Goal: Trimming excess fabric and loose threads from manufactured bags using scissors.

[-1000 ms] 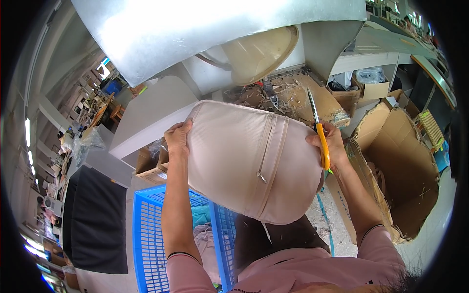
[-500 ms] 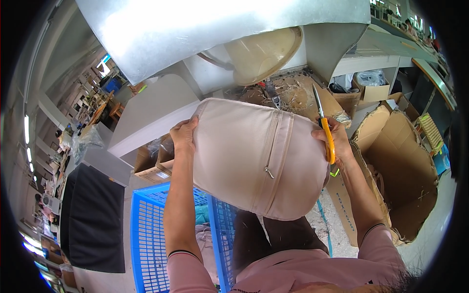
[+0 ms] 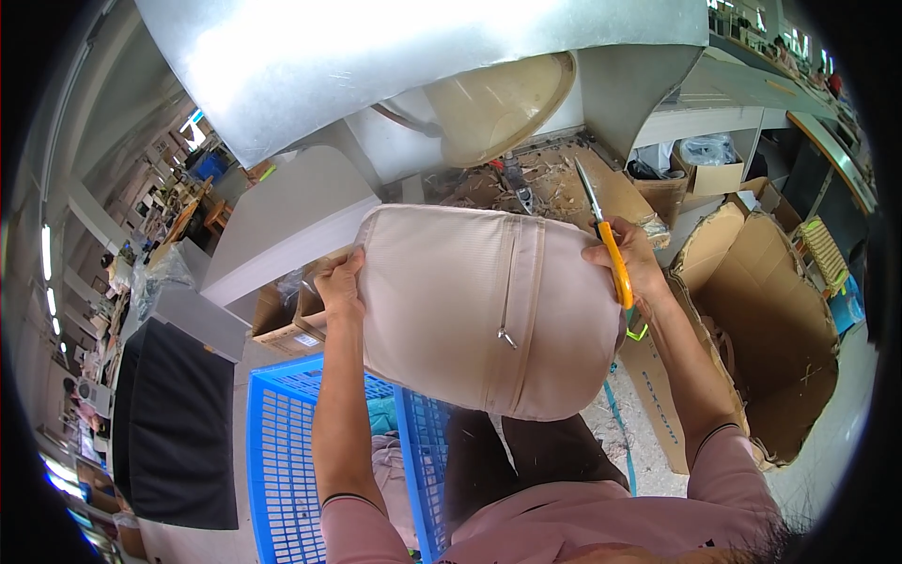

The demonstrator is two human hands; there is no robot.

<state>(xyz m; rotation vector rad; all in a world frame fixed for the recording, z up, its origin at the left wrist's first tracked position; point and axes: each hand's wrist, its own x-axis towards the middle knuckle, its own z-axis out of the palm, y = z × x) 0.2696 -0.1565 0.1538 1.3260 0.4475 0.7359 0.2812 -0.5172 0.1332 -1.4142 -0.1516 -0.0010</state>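
1. Head view: a pale beige bag panel is held up in front of the person, above the dark trousers, between both hands. A zipper runs across it, right of its middle, with a metal pull hanging at the near end.
2. Left hand: fingers closed in a pinch on the panel's left edge, thumb on the upper face.
3. Right hand: fingers curled around yellow-handled scissors, thumb against the panel's right edge. Blades point away from the person; whether any finger passes through the handle loops, I cannot tell.
4. Around them: a blue plastic basket with cloth inside stands lower left, a large cardboard carton at right, and a grey worktop beyond the left hand.
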